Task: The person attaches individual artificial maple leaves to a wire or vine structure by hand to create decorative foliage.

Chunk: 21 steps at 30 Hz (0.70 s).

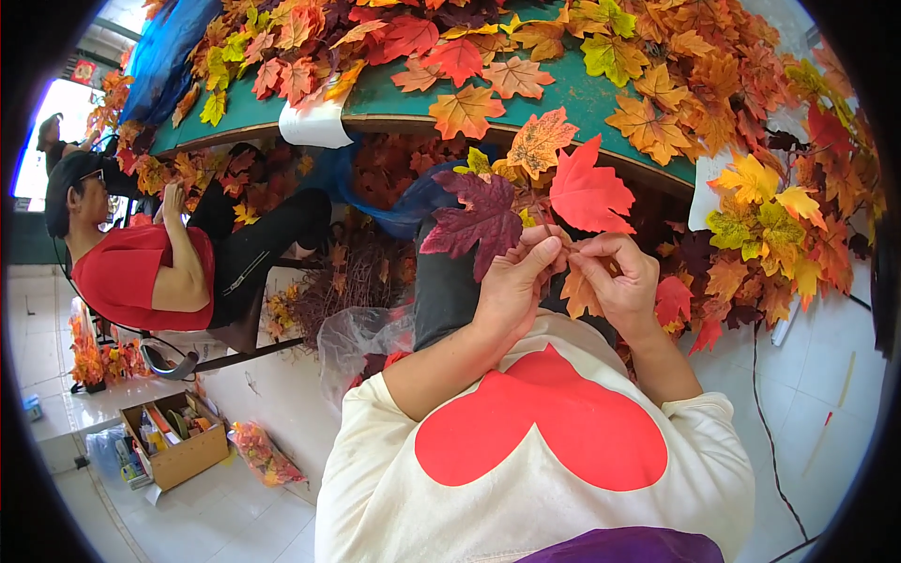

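Both hands meet in front of the chest, and it's fine finger work! The left hand (516,281) has its grip closed on a leaf spray (535,206), thumb pressed over the gathered stems. The right hand (619,272) pinches at the same point, thumb against finger — exactly which stem sits in there is hidden by the fingers.

Look where they hold it: low down, at the stems, which probably spares the broad blades from creasing. So the purple leaf (474,220) fans out to the left, the red leaf (589,188) to the right, and the spotted orange leaf (542,143) stands up between them. The spray is up off the green worktop (582,103), just short of its near edge, likely so both thumbs can work freely in plain view.

Beyond it, loose leaves (648,122) heap along the worktop — seemingly spread there for easy reach. Over on the left, a co-worker in a red shirt (131,272) sits with raised hands (171,202), beside a tangle of bare twigs (352,291) kept low, below the worktop.
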{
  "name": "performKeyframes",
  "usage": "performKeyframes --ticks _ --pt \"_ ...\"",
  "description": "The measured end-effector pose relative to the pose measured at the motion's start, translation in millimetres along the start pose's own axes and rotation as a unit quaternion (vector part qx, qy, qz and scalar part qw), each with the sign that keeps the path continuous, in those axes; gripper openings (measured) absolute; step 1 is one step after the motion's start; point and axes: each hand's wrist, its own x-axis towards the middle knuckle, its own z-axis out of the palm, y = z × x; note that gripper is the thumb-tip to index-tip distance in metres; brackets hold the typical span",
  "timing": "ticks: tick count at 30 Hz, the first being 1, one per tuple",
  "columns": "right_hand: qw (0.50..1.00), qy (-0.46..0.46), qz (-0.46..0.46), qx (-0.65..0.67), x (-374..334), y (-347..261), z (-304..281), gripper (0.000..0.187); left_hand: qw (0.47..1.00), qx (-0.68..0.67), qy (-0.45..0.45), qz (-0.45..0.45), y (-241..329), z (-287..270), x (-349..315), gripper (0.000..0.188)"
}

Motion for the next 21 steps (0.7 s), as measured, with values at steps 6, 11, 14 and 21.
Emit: performKeyframes --ticks 6,11,14,21 --pt "1.0 -0.003 0.012 0.003 0 -3 -1 0.012 0.999 0.035 -0.003 0.013 1 2 0 0.015" --pt "1.0 -0.02 0.015 -0.012 0 -9 -5 0.01 0.997 0.073 -0.004 0.009 -3 -2 1 0.017" --pt "0.994 -0.041 -0.021 -0.095 3 -19 -7 0.009 0.998 0.064 0.008 0.024 -8 -4 2 0.018" --pt "0.99 -0.039 -0.011 -0.137 1 -27 -3 0.007 0.989 0.116 0.003 0.097 -11 -1 1 0.017"
